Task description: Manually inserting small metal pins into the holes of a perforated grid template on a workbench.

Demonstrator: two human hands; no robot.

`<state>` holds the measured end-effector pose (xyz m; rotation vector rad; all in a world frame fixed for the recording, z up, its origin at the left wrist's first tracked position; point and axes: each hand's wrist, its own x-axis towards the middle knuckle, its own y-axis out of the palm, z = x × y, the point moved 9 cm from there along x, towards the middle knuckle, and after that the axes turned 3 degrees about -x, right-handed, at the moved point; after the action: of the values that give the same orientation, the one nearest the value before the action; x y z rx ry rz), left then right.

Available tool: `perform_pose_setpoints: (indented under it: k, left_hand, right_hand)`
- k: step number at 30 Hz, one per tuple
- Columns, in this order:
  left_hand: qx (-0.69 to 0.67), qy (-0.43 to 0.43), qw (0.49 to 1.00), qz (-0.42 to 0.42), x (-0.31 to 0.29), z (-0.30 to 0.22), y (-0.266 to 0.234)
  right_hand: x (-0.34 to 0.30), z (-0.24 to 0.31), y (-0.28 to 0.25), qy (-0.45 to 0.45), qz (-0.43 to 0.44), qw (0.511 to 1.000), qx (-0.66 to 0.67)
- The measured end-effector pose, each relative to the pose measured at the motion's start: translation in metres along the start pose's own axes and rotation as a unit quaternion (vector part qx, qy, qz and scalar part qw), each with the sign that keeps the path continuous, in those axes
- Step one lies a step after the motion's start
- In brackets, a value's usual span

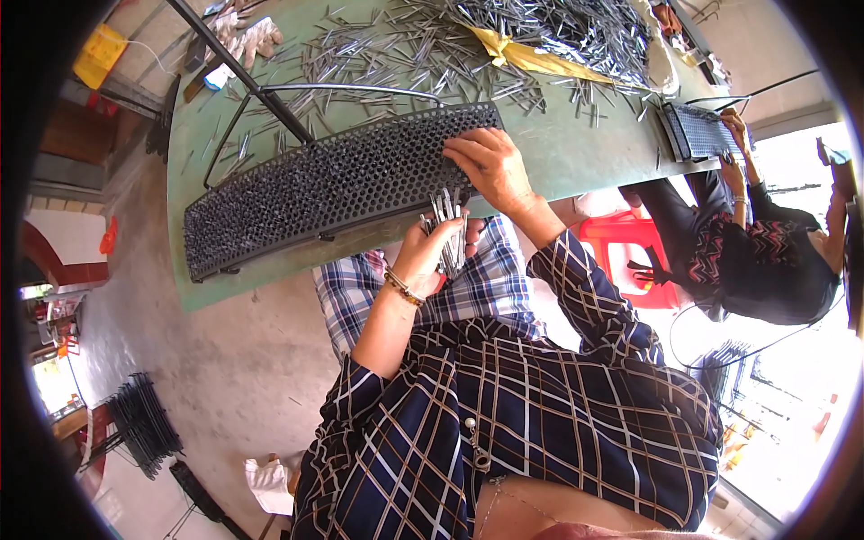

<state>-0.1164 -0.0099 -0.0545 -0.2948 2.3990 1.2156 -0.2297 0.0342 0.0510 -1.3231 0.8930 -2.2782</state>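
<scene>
A long black perforated tray (297, 193), its holes filled with thin metal pins, lies on the green table (585, 153). My left hand (435, 245) is closed around a bundle of metal pins (447, 220) just below the tray's near edge. My right hand (490, 166) rests on the tray's right end, fingers bent down onto the holes. A large heap of loose metal pins (432, 49) covers the table beyond the tray.
A dark metal bar (243, 72) crosses above the table's left part. Another person (765, 252) in dark clothes sits at the right, hands on a second perforated tray (702, 130). A red plastic stool (630, 252) stands between us. Stacked dark racks (139, 423) lie on the floor.
</scene>
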Motion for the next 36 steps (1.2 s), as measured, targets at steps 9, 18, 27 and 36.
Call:
perform_pose_setpoints:
  k: [9,18,27,36]
  left_hand:
    - [-0.005,-0.001,1.000,0.008,-0.001,0.001,0.000]
    - [0.008,0.031,0.999,0.034,-0.002,-0.007,0.002]
    - [0.030,0.031,0.998,0.046,0.003,-0.004,0.009]
    - [0.024,0.028,0.999,0.010,0.014,0.003,-0.001]
  right_hand:
    - [-0.002,0.004,0.005,-0.015,0.014,1.000,-0.018]
    - [-0.013,-0.012,0.013,0.220,0.135,0.943,0.210]
    - [-0.041,-0.031,0.021,0.401,0.180,0.818,0.371]
    - [-0.013,-0.057,-0.003,0.364,-0.032,0.876,0.315]
